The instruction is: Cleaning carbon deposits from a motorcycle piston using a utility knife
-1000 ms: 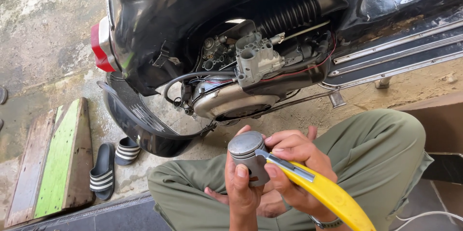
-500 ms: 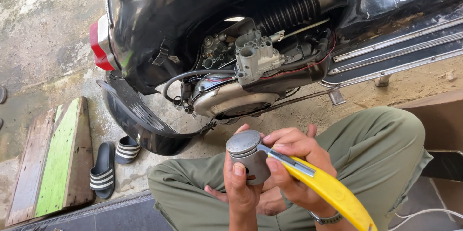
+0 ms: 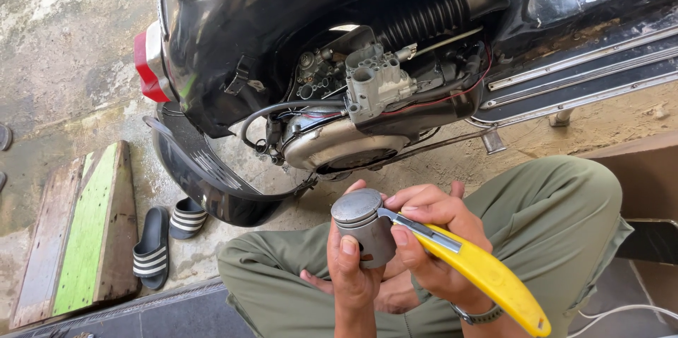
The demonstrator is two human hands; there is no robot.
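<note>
My left hand point(image 3: 349, 267) holds a grey metal piston point(image 3: 361, 223) upright, thumb pressed on its side. My right hand point(image 3: 431, 239) grips a yellow-handled utility knife point(image 3: 480, 271), its blade tip touching the piston just under the crown. Both hands are in front of my knees in olive trousers point(image 3: 558, 225). Beyond them lies a black scooter point(image 3: 296, 41) with its side panel off, showing the engine point(image 3: 367, 91), a grey carburettor body and a black ribbed shock spring.
A detached black side panel point(image 3: 198, 175) leans under the scooter. A pair of black striped slippers point(image 3: 159, 239) and a green-painted wooden board point(image 3: 85, 232) lie on the concrete at left. A brown cardboard box point(image 3: 643, 175) is at right.
The piston and knife stay pressed together; my hands have shifted only slightly, and the view has drifted a little.
</note>
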